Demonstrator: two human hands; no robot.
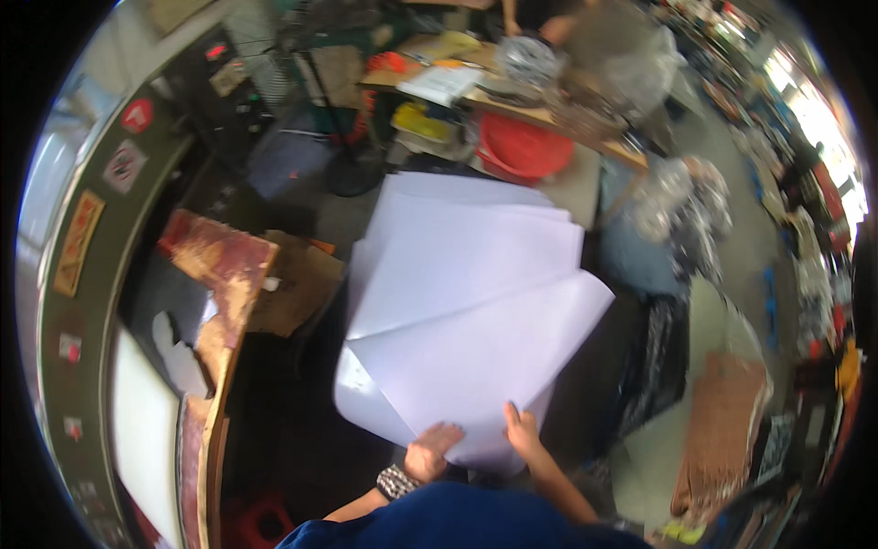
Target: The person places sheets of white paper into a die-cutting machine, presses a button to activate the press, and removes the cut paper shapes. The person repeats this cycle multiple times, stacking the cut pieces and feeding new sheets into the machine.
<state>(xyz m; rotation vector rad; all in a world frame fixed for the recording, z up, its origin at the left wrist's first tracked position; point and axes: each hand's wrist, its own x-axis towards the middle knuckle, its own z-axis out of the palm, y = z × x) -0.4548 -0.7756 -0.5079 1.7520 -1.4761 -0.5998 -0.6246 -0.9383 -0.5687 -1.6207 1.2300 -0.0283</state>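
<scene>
A stack of large white sheets (457, 265) lies fanned out in front of me, its corners out of line. The top sheet (494, 348) is turned at an angle and curls up along its right edge. My left hand (434, 450), with a patterned band at the wrist, rests on the near edge of the sheets, its fingers stretched to the right. Further right, my right hand (523, 432) grips the near right edge of the top sheet, the thumb pointing up and the other fingers partly hidden.
A green machine frame (87, 320) with warning stickers curves along the left, beside a worn wooden board (224, 284). Beyond the sheets are a red basin (521, 146) and a cluttered wooden table (585, 133), with another person's arms behind it. Plastic bags (677, 210) and brown cardboard (722, 430) are at right.
</scene>
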